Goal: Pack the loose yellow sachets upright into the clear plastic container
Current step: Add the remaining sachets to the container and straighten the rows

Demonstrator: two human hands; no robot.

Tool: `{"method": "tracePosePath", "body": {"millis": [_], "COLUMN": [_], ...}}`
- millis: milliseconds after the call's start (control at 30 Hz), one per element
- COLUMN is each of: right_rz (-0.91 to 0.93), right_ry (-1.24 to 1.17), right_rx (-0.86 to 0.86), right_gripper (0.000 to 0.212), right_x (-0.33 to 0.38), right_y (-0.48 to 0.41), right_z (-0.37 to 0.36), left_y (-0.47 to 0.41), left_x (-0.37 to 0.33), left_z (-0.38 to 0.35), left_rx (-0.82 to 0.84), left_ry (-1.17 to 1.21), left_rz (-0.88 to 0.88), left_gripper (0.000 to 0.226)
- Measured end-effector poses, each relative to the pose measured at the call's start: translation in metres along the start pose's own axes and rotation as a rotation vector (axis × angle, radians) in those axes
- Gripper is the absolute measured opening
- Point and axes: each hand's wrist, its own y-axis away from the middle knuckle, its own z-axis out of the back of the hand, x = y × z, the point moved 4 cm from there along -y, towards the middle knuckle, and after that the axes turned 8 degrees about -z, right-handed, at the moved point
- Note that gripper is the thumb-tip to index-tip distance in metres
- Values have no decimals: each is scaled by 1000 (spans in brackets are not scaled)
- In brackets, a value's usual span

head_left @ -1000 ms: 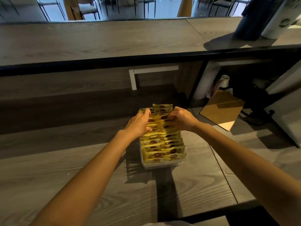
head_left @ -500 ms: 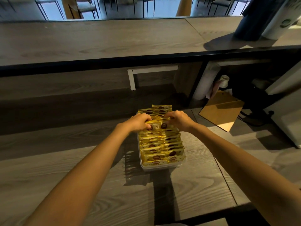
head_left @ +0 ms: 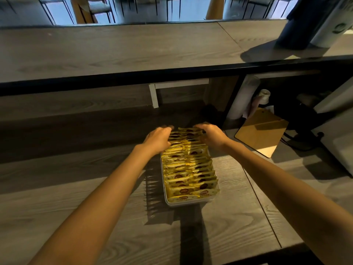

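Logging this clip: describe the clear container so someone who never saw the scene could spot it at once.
On the grey wood-grain counter, below the raised bar top, look between the person's two forearms. There sits the clear plastic container, its long side running away from the camera. It alone is packed with upright yellow sachets, unlike the bare brown clipboard to its right.

Left hand (head_left: 158,139), right hand (head_left: 212,135) let go mid-row sachets (head_left: 189,169); shifted to row's far end, fingers straighter, blurred
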Motion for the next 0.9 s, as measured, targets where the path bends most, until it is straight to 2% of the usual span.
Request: {"method": "tracePosePath", "body": {"millis": [233,533,667,767,833,900], "right_rz": [-79,-96,-72,-89,-90,-36], "right_ry": [-62,-102,29,-23,-70,-34], "right_rx": [197,135,-3,-119,-182,-228], "right_gripper": [35,26,34,50,53,51], "right_x": [-3,-2,0,1,0,2], "right_y": [-14,-18,-17,-6,7,24], "right_z": [-3,-13,-17,-12,-9,-11], "left_y": [-11,-20,-16,0,17,36], "left_x": [10,17,9,3,-6,-19], "left_z": [-8,-9,-10,-14,-13,-18], "left_rx": [201,290,134,-127,-308,-376], "left_ry": [150,249,245,193,139,66], "left_rz": [49,71,72,55,43,5], "left_gripper": [47,50,47,49,48,47]}}
